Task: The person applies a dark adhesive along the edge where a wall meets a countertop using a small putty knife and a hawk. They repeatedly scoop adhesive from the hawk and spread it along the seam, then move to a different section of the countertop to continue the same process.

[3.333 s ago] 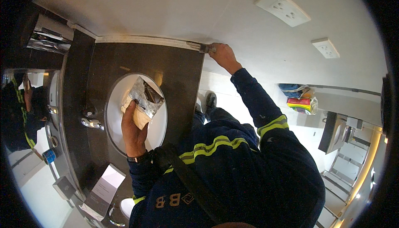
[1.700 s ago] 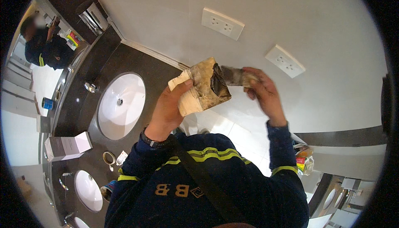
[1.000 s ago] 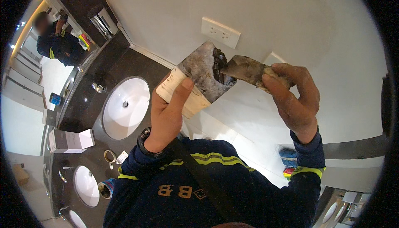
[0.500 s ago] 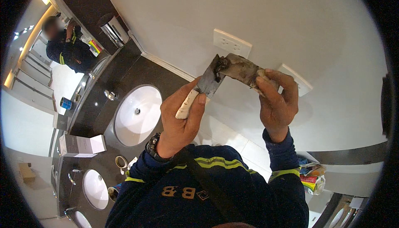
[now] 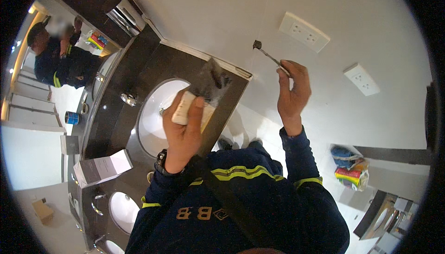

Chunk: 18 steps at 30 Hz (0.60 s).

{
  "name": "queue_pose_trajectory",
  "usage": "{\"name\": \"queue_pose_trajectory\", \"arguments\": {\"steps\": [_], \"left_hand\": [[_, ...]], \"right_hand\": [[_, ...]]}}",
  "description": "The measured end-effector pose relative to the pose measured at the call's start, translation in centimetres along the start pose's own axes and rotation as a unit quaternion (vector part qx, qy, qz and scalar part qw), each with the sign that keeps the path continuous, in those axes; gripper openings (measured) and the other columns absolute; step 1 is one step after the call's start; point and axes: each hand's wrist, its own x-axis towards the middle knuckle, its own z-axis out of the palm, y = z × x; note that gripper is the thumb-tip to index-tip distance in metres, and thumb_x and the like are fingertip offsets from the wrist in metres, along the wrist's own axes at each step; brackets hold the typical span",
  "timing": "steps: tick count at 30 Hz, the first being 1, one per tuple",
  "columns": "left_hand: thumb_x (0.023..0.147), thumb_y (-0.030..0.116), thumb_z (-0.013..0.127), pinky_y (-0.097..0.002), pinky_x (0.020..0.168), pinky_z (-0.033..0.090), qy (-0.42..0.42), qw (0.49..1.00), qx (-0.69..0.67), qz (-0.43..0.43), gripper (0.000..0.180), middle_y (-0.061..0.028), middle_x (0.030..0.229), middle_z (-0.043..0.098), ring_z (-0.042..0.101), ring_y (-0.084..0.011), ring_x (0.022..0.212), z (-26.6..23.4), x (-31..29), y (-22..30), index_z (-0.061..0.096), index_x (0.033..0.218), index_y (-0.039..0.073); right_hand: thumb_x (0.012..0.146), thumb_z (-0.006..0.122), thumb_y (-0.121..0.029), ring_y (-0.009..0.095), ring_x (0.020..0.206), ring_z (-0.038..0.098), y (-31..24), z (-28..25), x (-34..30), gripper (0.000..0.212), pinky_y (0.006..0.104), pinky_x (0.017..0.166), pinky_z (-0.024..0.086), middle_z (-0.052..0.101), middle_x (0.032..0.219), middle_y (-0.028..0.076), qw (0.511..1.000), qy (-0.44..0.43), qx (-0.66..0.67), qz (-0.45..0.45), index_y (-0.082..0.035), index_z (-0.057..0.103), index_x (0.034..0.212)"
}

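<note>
My left hand (image 5: 181, 136) is closed round the cream handle of a putty knife (image 5: 209, 81), whose wide grey blade carries dark smears. Beneath it are the dark counter and a white oval basin. Off to the right, my right hand (image 5: 295, 97) pinches a flat metal scraper blade (image 5: 271, 57), seen nearly edge-on. A lump of dark paste (image 5: 257, 44) clings to its far end. Behind that lump is the pale wall (image 5: 204, 15); whether they touch, I cannot tell. The two tools are apart.
Two white socket plates, one upper (image 5: 304, 31) and one lower (image 5: 361, 79), sit on the wall. The basin (image 5: 150, 115) lies left, beside a faucet (image 5: 129, 99) and an open carton (image 5: 103, 168). Colourful bags (image 5: 350, 168) stand on the floor at right. A mirror (image 5: 28, 152) runs along the left.
The tools have separated: the putty knife moved left and lower over the counter, while the scraper blade turned edge-on, away from it. Dark paste now sits on the scraper's tip. The view has shifted.
</note>
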Motion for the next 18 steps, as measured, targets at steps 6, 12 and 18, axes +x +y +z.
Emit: {"name": "queue_pose_trajectory", "arguments": {"steps": [6,12,18], "left_hand": [[0.094,0.017,0.058,-0.0218,0.063,0.043,0.049,0.990,-0.058,-0.118,0.018,-0.0019,0.082,0.060,0.054,-0.0066,0.073,-4.8,-0.6,-1.8,0.059,0.097,0.000],[0.095,0.016,0.056,-0.0205,0.060,0.043,0.094,0.982,-0.056,-0.153,0.015,-0.0015,0.079,0.061,0.055,-0.0052,0.069,-8.4,-0.8,-4.4,0.058,0.095,0.001],[0.095,0.015,0.055,-0.0214,0.062,0.043,0.133,0.975,-0.053,-0.170,0.016,-0.0016,0.080,0.060,0.054,-0.0057,0.071,-11.3,-1.2,-6.6,0.058,0.094,0.000]], "right_hand": [[0.090,0.058,-0.011,0.022,0.078,0.060,7.8,5.9,-6.6,0.017,0.0317,0.069,0.048,0.062,0.095,0.014,0.987,-0.069,-0.037,0.143,-0.003,0.065,0.104],[0.092,0.057,-0.017,0.028,0.080,0.061,14.6,11.1,-11.1,0.020,0.0356,0.071,0.049,0.061,0.093,0.015,0.968,-0.134,-0.108,0.182,-0.003,0.063,0.105],[0.088,0.056,-0.014,0.038,0.082,0.059,17.8,15.0,-12.2,0.020,0.0446,0.074,0.048,0.061,0.094,0.020,0.954,-0.179,-0.171,0.166,-0.003,0.061,0.104]]}}
